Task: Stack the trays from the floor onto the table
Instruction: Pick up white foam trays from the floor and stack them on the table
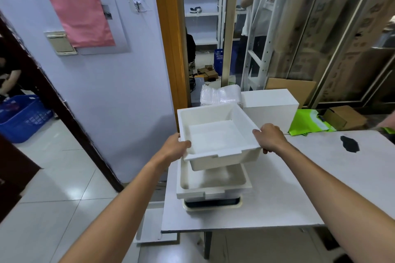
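Note:
I hold a white tray (215,134) in the air with both hands. My left hand (175,147) grips its left rim and my right hand (270,137) grips its right rim. Directly below it, a stack of white trays (213,186) sits on the grey table (299,188), near the table's left edge. The held tray hangs a little above the top tray of the stack, slightly tilted. Another white tray (149,226) lies on the floor beside the table's front left corner, partly hidden by the tabletop.
A white box (271,104) and a pile of clear plastic packs (220,94) stand behind the stack. Green bags (307,121) and a cardboard box (344,117) lie at the table's back. A black patch (350,143) marks the tabletop. A blue basket (21,117) sits at left.

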Motion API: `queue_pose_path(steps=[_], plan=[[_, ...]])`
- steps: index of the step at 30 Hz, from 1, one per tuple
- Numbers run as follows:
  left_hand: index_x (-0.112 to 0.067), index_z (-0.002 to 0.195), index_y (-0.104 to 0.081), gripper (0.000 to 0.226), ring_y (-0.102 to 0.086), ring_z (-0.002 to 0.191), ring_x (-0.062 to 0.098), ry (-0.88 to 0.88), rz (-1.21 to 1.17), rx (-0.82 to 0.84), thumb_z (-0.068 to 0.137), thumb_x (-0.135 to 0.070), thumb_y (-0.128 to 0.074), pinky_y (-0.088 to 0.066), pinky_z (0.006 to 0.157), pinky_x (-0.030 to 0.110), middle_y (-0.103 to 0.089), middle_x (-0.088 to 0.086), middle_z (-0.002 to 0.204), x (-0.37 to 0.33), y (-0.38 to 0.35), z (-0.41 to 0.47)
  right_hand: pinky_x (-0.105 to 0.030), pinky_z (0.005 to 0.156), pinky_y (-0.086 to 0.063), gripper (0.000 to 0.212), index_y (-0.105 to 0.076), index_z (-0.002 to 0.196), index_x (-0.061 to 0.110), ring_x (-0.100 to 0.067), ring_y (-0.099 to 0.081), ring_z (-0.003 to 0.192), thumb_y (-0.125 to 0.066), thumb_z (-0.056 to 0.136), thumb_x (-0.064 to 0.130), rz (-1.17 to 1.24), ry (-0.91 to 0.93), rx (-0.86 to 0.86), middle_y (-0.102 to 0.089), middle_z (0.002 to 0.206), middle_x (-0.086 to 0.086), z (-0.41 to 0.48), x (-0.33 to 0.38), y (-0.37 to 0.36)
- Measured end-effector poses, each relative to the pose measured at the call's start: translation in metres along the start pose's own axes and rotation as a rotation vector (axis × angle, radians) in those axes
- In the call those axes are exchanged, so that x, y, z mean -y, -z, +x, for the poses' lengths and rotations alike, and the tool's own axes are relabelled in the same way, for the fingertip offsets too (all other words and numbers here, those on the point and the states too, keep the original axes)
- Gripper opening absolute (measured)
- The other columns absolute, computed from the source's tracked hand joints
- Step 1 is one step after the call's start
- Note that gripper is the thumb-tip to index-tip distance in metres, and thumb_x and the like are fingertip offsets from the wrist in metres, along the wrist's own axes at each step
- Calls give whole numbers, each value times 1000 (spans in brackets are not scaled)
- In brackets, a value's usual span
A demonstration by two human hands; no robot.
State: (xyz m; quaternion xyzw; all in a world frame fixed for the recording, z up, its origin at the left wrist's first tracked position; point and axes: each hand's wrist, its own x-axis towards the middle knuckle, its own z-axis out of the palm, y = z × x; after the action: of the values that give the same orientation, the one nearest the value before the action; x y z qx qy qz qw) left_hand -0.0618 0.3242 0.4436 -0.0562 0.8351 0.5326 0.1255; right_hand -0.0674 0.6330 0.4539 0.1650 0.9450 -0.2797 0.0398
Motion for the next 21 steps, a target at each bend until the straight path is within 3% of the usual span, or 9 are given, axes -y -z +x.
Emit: queue_pose_path(steps=[3, 5, 7, 12, 17, 21], plan=[[-19, 107, -66, 20, -67, 88, 18, 29, 30, -20, 90, -12, -58, -55, 69, 30, -69, -1, 104, 12, -2, 3, -32, 65, -53, 27, -57, 105, 11, -26, -67, 54, -43, 95, 32, -103, 24, 19, -65, 92, -9, -3, -4, -13], [-19, 92, -72, 14, -67, 83, 19, 51, 113, -76, 87, -14, -60, -55, 65, 29, -71, -1, 93, 18, -1, 5, -37, 74, -58, 38, -50, 130, 20, -25, -66, 54, -42, 95, 30, -115, 40, 71, -60, 102, -6, -7, -5, -21], [-14, 88, -74, 13, -66, 78, 19, 62, 212, -143, 84, -16, -61, -56, 65, 29, -72, 2, 86, 23, -1, 6, -34, 74, -56, 48, -43, 143, 29, -24, -65, 52, -40, 95, 29, -122, 58, 111, -58, 105, -4, -11, -7, -27], [-8, 86, -76, 22, -65, 71, 14, 58, 336, -203, 76, -25, -64, -58, 61, 30, -71, 0, 73, 32, 1, 5, -31, 68, -54, 55, -33, 153, 35, -23, -66, 59, -35, 98, 29, -138, 47, 171, -56, 107, -4, -13, -10, -43], [-18, 94, -73, 27, -69, 77, 18, 119, 374, -145, 74, -35, -67, -62, 76, 41, -73, -1, 86, 50, 1, 4, -31, 69, -54, 56, -31, 155, 32, -21, -66, 63, -34, 100, 29, -150, 36, 217, -61, 126, -6, -16, -10, -55], [-21, 113, -71, 53, -71, 81, 22, 128, 385, -139, 65, -43, -65, -62, 76, 41, -74, 0, 96, 71, -7, 17, -29, 67, -44, 56, -28, 156, 35, -17, -62, 59, -32, 100, 30, -181, 3, 222, -62, 120, -4, -15, -15, -66]])
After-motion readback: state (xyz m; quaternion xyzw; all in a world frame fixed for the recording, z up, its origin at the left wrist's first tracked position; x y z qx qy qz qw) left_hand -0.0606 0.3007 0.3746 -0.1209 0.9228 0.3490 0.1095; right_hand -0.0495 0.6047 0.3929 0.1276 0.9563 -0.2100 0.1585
